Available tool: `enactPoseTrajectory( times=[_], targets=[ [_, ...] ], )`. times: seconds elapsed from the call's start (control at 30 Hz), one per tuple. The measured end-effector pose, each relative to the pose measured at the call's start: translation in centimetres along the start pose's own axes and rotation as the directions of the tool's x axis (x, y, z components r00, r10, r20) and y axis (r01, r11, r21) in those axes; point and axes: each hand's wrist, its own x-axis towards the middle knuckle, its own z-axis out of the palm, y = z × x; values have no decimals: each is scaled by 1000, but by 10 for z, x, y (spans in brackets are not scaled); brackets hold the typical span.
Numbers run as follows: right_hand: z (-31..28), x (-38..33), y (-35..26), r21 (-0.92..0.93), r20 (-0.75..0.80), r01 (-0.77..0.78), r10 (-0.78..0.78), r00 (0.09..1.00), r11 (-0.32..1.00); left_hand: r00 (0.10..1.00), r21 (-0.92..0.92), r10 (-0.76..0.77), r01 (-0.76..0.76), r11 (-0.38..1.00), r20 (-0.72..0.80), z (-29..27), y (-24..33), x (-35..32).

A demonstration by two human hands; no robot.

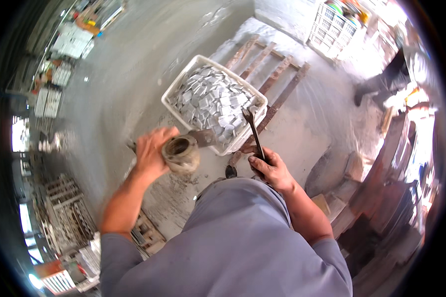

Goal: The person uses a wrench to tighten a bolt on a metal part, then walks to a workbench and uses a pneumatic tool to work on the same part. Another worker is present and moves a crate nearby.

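Note:
My left hand (pixel 150 152) is closed round the side of a dusty, tan, rounded object (pixel 186 161) with a dark hole in its top. A flat, dark, blade-like piece (pixel 204 138) reaches from it to the right; whether the two are joined I cannot tell. In my right hand (pixel 275 172) is a dark open-end wrench (pixel 254 129), its jaw pointing away from me. That jaw overlaps the near right side of a white plastic tub (pixel 256 92) in view. Many small grey-white flat pieces (pixel 213 98) are heaped inside the tub.
A slatted wooden pallet (pixel 277 74) lies under and beyond the tub. White crates (pixel 330 30) stand far right, near a person (pixel 384 81) in dark trousers. Planks and boards (pixel 381 183) crowd the right side; stacked pallets (pixel 69 208) stand at left.

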Motion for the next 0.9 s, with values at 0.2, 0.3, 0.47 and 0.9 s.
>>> enactPoseTrajectory(
  times=[0.2,0.3,0.47,0.9],
  targets=[
    [2,15,3,274,23,-41,36,999,961,796,-800,-111,577,-163,596,73,37,-1],
    [4,16,1,226,22,-14,10,1000,974,858,-758,-17,445,-477,514,71,60,18],
    [11,24,15,191,38,252,-264,964,949,932,-666,24,275,-693,361,62,88,44],
    [11,7,49,-116,-109,325,-337,935,939,935,-549,203,338,-764,292,63,109,77]
  ],
)
